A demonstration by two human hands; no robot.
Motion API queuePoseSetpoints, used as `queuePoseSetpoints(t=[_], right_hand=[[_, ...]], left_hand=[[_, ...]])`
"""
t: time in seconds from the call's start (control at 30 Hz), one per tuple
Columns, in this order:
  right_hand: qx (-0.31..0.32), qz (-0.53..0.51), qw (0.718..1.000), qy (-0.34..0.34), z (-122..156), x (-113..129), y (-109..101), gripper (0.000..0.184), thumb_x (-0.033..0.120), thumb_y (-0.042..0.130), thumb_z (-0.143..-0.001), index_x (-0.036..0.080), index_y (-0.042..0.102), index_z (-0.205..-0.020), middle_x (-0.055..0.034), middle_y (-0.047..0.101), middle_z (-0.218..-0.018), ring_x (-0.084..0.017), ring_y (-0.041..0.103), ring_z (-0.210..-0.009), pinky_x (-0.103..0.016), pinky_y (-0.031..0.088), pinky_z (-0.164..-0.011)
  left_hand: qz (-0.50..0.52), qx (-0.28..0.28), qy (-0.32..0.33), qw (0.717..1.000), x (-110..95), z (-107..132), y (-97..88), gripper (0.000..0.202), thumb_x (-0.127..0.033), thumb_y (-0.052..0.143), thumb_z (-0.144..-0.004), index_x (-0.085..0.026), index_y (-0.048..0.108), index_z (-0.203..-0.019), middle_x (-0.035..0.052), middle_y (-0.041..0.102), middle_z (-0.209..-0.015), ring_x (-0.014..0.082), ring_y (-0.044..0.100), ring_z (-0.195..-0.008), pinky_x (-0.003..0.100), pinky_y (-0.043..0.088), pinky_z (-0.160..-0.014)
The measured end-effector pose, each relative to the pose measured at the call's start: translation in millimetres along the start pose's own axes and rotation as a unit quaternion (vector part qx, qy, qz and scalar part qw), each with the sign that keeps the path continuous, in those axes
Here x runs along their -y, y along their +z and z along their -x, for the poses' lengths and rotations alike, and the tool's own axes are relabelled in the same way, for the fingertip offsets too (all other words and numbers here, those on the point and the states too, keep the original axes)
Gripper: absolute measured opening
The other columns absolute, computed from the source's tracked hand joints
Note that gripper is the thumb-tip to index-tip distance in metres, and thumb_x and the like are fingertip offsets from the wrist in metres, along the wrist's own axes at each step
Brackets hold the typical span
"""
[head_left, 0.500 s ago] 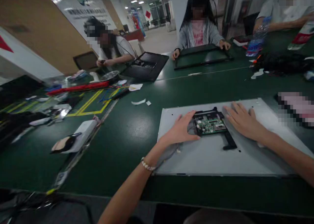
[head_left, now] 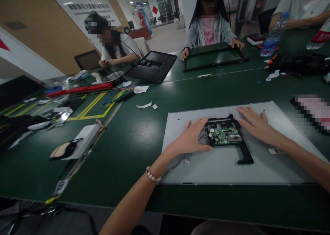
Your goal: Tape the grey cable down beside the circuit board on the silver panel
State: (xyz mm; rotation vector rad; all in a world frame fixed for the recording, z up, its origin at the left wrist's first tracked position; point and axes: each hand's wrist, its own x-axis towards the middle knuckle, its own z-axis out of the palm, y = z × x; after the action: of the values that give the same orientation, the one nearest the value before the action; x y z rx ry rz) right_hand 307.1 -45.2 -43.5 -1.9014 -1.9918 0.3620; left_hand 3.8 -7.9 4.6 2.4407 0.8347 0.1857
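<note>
A flat grey display panel [head_left: 206, 169] lies on the green table before me. On it sits a black plastic bracket [head_left: 246, 150] carrying a green circuit board [head_left: 223, 136]; one arm of the bracket reaches down toward the near edge. My left hand [head_left: 189, 138] is at the bracket's left side, thumb and fingers spread apart, fingertips at its upper left corner. Fingers outstretched, my right hand [head_left: 257, 123] rests by the upper right side, its fingertips close to the frame; I cannot tell whether they touch it. Thin cables [head_left: 177, 164] run out beneath my left wrist.
Across the table a person holds a black frame [head_left: 216, 65]. Another sits behind a black back cover [head_left: 154, 66]. A phone [head_left: 311, 111] lies right of the panel, with a water bottle [head_left: 274, 35] farther back. A white box [head_left: 86, 140] stands left.
The bracket with its circuit board has shifted slightly right and toward me on the panel. Both hands stay beside it, spread much as before. The view has shifted a little.
</note>
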Motion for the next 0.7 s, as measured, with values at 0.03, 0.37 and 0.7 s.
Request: queuePoseSetpoints(t=[0.03, 0.37, 0.7], right_hand=[[0.004, 0.001, 1.0, -0.011, 1, 3, -2, 0.062, 0.061, 0.023, -0.094, 0.029, 0.035, -0.146, -0.0094, 0.037, -0.155, -0.037, 0.022, -0.145, -0.074, 0.013, -0.108], [0.11, -0.068, 0.976, -0.176, 16, 14, -28, 0.086, 0.057, 0.056, -0.084, 0.034, 0.012, -0.154, -0.0067, 0.028, -0.159, -0.035, 0.028, -0.143, -0.064, 0.017, -0.115], [0.12, -0.073, 0.973, -0.182, 15, 3, -27, 0.092, 0.054, 0.063, -0.08, 0.035, 0.012, -0.154, -0.0056, 0.03, -0.158, -0.036, 0.031, -0.141, -0.065, 0.018, -0.116]], left_hand=[[-0.001, 0.001, 0.001, 1.0, 0, 0, -0.1, 0.11, -0.059, 0.068, -0.075, -0.026, 0.001, -0.155, 0.015, 0.019, -0.16, 0.0361, 0.018, -0.146, 0.063, 0.0, -0.117], [0.005, 0.005, 0.009, 1.0, 1, 2, -1.5, 0.11, -0.06, 0.068, -0.075, -0.024, 0.002, -0.156, 0.0153, 0.02, -0.159, 0.0364, 0.02, -0.145, 0.062, -0.001, -0.116], [0.026, 0.03, 0.019, 0.999, 7, 3, -4.3, 0.116, -0.066, 0.068, -0.072, -0.025, -0.001, -0.156, 0.0142, 0.016, -0.161, 0.0369, 0.013, -0.147, 0.06, -0.007, -0.116]])
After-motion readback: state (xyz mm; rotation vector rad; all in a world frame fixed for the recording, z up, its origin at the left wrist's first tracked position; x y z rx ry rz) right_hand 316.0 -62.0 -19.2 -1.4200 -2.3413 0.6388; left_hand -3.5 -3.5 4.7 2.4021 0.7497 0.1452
